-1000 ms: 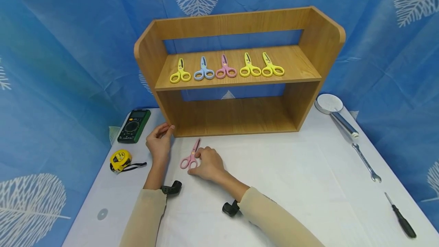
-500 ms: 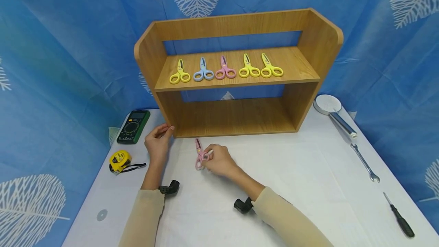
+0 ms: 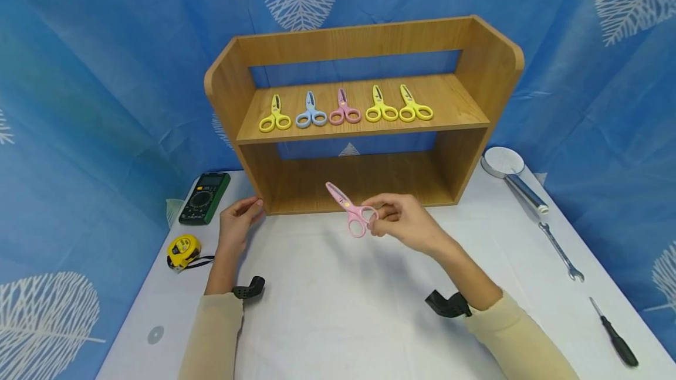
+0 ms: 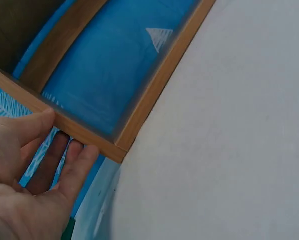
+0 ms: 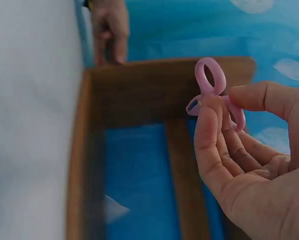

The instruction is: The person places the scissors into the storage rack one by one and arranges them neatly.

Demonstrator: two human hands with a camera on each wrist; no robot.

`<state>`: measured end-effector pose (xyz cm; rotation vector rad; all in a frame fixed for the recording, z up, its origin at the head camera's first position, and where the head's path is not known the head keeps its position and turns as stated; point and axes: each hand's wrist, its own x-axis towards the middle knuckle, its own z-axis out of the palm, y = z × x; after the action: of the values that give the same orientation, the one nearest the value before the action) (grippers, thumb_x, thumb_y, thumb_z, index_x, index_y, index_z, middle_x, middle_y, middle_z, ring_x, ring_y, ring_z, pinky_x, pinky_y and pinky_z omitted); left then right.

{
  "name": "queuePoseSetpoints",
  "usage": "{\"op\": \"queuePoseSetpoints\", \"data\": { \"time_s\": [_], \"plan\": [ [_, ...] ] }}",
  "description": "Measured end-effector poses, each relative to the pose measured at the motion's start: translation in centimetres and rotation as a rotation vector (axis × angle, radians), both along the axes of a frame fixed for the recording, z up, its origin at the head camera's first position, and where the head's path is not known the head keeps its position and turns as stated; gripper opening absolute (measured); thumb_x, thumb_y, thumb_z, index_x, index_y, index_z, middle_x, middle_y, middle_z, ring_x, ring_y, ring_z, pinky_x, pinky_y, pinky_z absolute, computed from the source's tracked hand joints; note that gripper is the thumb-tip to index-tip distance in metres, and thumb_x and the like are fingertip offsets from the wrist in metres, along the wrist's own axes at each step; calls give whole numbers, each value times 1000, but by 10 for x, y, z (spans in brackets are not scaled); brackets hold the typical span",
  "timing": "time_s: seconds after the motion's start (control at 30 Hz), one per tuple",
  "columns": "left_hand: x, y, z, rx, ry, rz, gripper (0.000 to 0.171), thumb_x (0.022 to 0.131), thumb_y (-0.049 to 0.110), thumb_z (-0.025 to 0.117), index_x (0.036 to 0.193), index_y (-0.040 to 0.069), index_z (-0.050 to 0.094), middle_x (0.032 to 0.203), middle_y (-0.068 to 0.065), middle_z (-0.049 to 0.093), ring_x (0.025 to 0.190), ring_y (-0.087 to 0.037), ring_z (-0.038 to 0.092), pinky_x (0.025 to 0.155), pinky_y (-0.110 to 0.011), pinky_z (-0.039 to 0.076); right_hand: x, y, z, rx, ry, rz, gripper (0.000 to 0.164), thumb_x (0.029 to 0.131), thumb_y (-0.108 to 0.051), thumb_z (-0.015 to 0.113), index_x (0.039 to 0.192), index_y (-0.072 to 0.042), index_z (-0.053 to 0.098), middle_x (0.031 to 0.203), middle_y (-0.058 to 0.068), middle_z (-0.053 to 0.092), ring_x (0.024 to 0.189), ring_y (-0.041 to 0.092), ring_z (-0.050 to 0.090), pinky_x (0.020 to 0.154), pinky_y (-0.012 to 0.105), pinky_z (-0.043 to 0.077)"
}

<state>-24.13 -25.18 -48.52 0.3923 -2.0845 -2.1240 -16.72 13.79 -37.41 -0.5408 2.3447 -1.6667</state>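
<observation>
My right hand (image 3: 406, 221) pinches pink scissors (image 3: 347, 204) by a handle loop between thumb and fingers. The scissors are raised in front of the shelf's lower level, blades tilted up and left. In the right wrist view, the pink loops (image 5: 219, 82) show and the blades are hidden. With my left hand (image 3: 236, 221) I touch the lower left corner of the wooden shelf (image 3: 359, 132). Its fingertips (image 4: 91, 152) rest against the side panel from outside. A row lies on the upper level: yellow (image 3: 275, 116), blue (image 3: 311, 113), pink (image 3: 344, 110), and yellow scissors (image 3: 381, 107) beside another yellow pair (image 3: 414, 107).
A multimeter (image 3: 203, 199) and a yellow tape measure (image 3: 183, 252) lie on the left of the white table (image 3: 327, 309). Along the right side are a round-headed tool with a dark handle (image 3: 503, 162), a wrench (image 3: 561, 251) and a screwdriver (image 3: 612, 332).
My right hand has lifted the pink scissors off the table and carried them right and up, turning the blades leftward. My left hand stays at the shelf corner.
</observation>
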Motion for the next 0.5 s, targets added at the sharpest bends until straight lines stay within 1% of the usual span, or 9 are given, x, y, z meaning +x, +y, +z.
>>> {"op": "queuePoseSetpoints", "data": {
  "time_s": [0.03,0.1,0.17,0.27,0.37,0.5],
  "plan": [
    [0,-1,-1,-5,-6,-6,39,95,17,76,128,-1,67,110,1,69,110,-18,69,94,-32,59,1,9,8,-7,21,-8,37,92,-4,72,128,-5,67,95,16,72,82,23,70,75,31,63],
    [-2,-1,-2,-9,-8,-19,40,95,17,76,129,-1,67,110,2,69,110,-18,69,95,-33,59,3,28,26,2,77,-58,36,94,-7,73,129,-4,66,98,16,71,85,22,70,77,28,62],
    [-3,-1,-3,-10,-10,-21,41,95,18,76,130,0,66,109,3,69,109,-16,69,95,-34,59,4,45,43,10,139,-136,36,95,-9,73,131,-4,66,98,13,71,86,22,71,77,26,61],
    [-4,-1,-4,2,-12,-12,40,94,17,77,129,0,67,107,4,69,106,-14,70,96,-35,59,2,66,68,24,218,-280,37,97,-12,73,133,-5,64,98,6,72,87,18,72,77,22,60],
    [-5,0,-5,7,-17,1,40,93,17,77,129,0,68,106,5,70,105,-14,70,96,-35,59,-9,83,89,49,269,-419,40,97,-14,72,136,-6,63,95,-5,73,84,12,72,75,16,59],
    [-5,1,-7,12,-19,9,40,93,17,78,128,0,68,106,4,70,105,-14,71,96,-36,59,-35,101,105,119,296,-529,44,98,-16,68,140,-4,60,92,-13,71,80,2,69,72,10,55]
  ]
}}
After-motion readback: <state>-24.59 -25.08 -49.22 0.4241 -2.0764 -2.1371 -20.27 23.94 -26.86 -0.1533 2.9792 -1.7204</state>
